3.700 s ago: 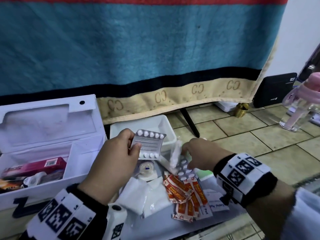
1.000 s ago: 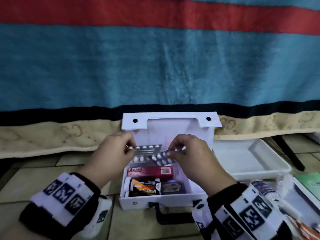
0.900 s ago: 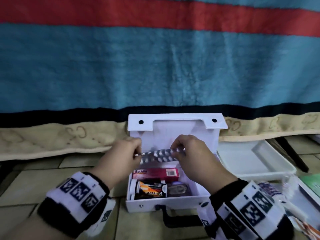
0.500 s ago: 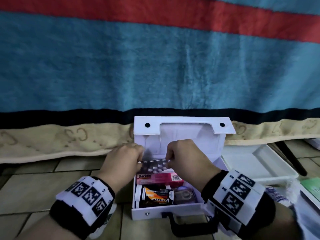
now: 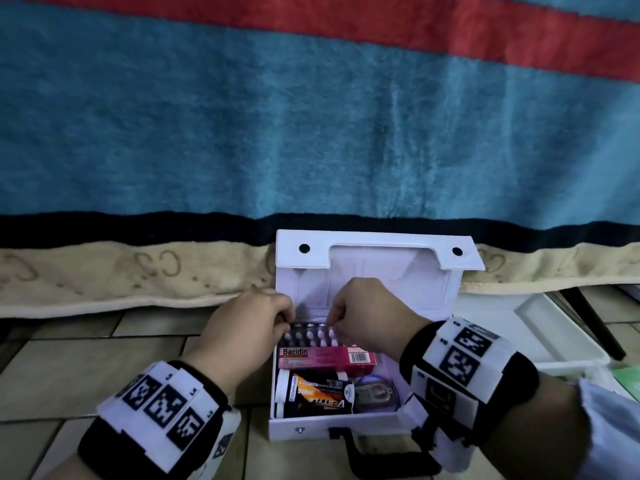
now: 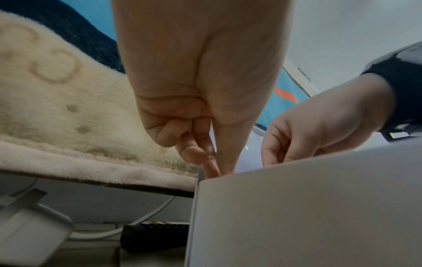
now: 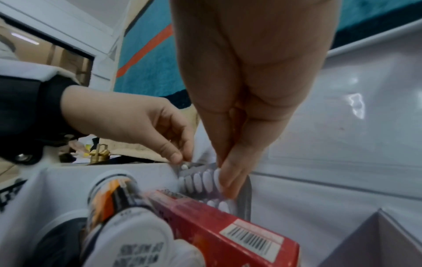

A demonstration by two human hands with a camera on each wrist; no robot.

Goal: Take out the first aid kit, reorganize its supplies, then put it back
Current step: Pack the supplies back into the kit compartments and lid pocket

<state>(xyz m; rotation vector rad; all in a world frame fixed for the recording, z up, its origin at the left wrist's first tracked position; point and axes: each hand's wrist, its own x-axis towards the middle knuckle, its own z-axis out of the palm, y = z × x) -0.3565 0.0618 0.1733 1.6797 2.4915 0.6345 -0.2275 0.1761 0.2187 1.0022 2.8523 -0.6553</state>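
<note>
The white first aid kit (image 5: 381, 426) stands open on the tiled floor, lid (image 5: 377, 247) upright. Inside lie a pink Bacidin box (image 5: 325, 356), an orange-black tube (image 5: 315, 396) and a small clear pouch (image 5: 375, 393). Silver blister packs (image 5: 310, 336) of white pills stand on edge at the back, behind the box. My left hand (image 5: 289, 323) pinches their left end, my right hand (image 5: 332, 323) their right end. In the right wrist view my right hand (image 7: 226, 180) grips the blister packs (image 7: 200, 180); the left hand (image 7: 180, 159) pinches the far corner. The kit wall (image 6: 297, 207) hides the packs in the left wrist view.
A striped blanket (image 5: 311, 133) hangs just behind the kit. A white tray (image 5: 540, 327) sits on the floor to the right. The kit's black handle (image 5: 381, 455) points toward me. Under the blanket lie a white adapter (image 6: 29, 225) and a black remote (image 6: 155, 234).
Both hands carried the blister packs from the pile on the right to the kit and lowered them into its back, behind the Bacidin box. The view has shifted left with them.
</note>
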